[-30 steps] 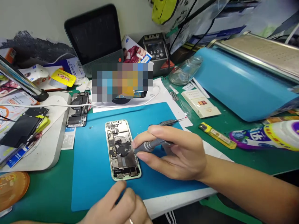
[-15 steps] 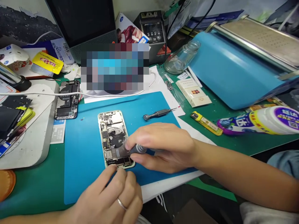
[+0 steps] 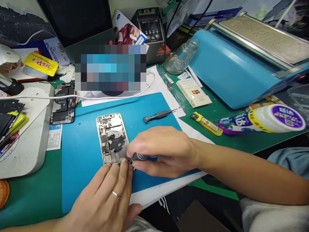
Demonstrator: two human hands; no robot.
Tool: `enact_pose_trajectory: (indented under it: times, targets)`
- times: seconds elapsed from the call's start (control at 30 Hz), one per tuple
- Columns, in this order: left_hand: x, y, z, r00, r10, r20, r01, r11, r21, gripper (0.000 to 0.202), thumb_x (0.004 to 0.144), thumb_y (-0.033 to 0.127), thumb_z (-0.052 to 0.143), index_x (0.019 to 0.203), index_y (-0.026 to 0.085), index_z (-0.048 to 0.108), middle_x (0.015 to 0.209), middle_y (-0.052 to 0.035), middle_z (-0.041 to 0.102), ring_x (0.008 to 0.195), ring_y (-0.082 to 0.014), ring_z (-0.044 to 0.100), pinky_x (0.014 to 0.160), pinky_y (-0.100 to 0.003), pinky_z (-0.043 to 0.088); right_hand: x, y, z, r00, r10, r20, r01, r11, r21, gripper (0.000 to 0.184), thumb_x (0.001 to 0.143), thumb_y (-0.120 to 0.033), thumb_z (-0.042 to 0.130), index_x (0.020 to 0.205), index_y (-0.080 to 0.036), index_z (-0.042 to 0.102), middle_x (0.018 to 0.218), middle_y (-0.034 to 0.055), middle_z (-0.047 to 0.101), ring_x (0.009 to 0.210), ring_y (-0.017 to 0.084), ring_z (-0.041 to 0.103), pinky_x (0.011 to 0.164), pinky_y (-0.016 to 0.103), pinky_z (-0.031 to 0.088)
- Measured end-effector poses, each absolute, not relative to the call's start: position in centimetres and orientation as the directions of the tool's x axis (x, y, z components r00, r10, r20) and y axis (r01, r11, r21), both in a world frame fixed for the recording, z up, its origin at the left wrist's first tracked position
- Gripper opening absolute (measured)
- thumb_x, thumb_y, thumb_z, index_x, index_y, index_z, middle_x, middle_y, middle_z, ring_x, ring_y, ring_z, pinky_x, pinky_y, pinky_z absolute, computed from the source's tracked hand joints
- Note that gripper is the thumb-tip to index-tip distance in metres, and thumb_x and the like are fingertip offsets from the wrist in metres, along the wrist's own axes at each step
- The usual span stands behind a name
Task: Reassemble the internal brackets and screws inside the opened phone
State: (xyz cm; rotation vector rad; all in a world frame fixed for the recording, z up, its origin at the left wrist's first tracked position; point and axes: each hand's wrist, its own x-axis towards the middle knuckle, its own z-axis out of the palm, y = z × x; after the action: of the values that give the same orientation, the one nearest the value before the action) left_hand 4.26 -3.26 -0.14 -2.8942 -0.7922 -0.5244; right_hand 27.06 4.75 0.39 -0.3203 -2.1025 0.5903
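Observation:
An opened smartphone (image 3: 117, 141) lies on the blue mat (image 3: 82, 180), its circuit boards and inner metal frame showing. My left hand (image 3: 108, 193), a ring on one finger, lies with fingers stretched out over the phone's lower end, fingertips touching it and hiding that part. My right hand (image 3: 164, 151) is closed around a screwdriver (image 3: 141, 157) with a grey ribbed handle at the phone's lower right edge; most of the tool is hidden by the fingers. A second, dark screwdriver (image 3: 159, 116) rests on the mat above my right hand.
Tiny screws (image 3: 80, 123) lie left of the phone. Another opened phone (image 3: 63, 104) sits beyond the mat under a white cable (image 3: 36, 97). A yellow cutter (image 3: 207, 123), a white-capped bottle (image 3: 263, 119), a cigarette box (image 3: 193, 92) and a glass jar (image 3: 181, 56) stand or lie rightward.
My left hand has moved up, its fingers straightening and spreading over the phone's lower end. My right hand keeps its grip on the screwdriver. The whole view has shifted slightly.

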Motion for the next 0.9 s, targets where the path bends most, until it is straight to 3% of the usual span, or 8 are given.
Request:
enact_pose_trajectory:
  times: [0.23,0.53,0.9]
  targets:
    - [4.48,-3.17,-0.12,0.802,0.490,0.341,0.514,-0.857,0.022,0.045,0.108,0.038,0.047,0.127,0.000,0.061,0.124,-0.0171,0.072,0.120,-0.0329,0.060,0.105,-0.046,0.042,27.48,4.41,0.71,-0.626,0.498,0.600,0.043,0.790,-0.611,0.016,0.101,-0.011,0.057,0.116,-0.010,0.061,0.121,0.0133,0.076,0.112,0.010,0.072,0.100,0.019,0.058]
    - [4.46,-2.91,0.07,0.824,0.460,0.329,0.490,-0.872,-0.008,0.045,0.109,0.036,0.044,0.126,-0.001,0.062,0.121,-0.0184,0.072,0.117,-0.0324,0.064,0.102,-0.046,0.045,27.32,4.47,0.26,-0.616,0.476,0.628,0.026,0.809,-0.588,0.024,0.100,-0.010,0.058,0.123,-0.010,0.056,0.123,0.0134,0.075,0.114,0.010,0.071,0.102,0.019,0.057]
    - [4.38,-3.01,0.11,0.834,0.458,0.308,0.479,-0.878,0.007,0.046,0.108,0.037,0.048,0.128,-0.002,0.060,0.124,-0.0191,0.072,0.120,-0.0338,0.063,0.103,-0.046,0.044,27.02,4.76,-0.23,-0.622,0.431,0.654,-0.006,0.833,-0.554,0.029,0.101,-0.010,0.055,0.129,-0.011,0.052,0.118,0.0117,0.076,0.107,0.011,0.073,0.090,0.019,0.059]
